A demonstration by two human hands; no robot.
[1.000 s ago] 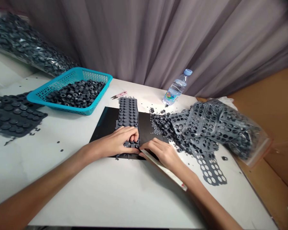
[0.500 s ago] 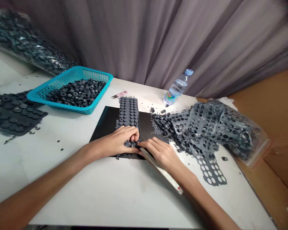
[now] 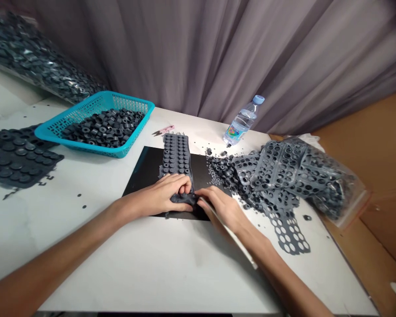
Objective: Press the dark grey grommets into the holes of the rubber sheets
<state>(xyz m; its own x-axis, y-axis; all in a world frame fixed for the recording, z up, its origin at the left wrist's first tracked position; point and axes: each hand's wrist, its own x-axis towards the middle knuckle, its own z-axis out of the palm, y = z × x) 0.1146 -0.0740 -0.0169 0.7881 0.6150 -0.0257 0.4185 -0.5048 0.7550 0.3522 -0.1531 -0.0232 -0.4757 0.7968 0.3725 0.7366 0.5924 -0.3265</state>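
A dark grey rubber sheet (image 3: pixel 176 154) with rows of round moulded parts lies on a black mat (image 3: pixel 141 169). My left hand (image 3: pixel 171 191) is closed on the near end of this sheet, its fingers curled and its thumb along the front edge. My right hand (image 3: pixel 221 206) grips a long, flat, white tool (image 3: pixel 239 244) that slants back under the forearm. The tool's far tip is hidden at the fingers, right against the sheet's near right edge. The part of the sheet between the two hands looks bunched up.
A turquoise basket (image 3: pixel 127 147) of loose rubber parts stands left of the mat, beside more moulded sheets (image 3: pixel 20 154). Pink-handled snips (image 3: pixel 164 130) lie behind. Rightward are a water bottle (image 3: pixel 242 121), punched-out sheets (image 3: pixel 280 171), scattered bits and a plastic bag (image 3: pixel 343 189).
My right hand has shifted slightly right and the white tool has turned more onto its edge. The near end of the sheet is now lifted and bent; my left hand stays in place.
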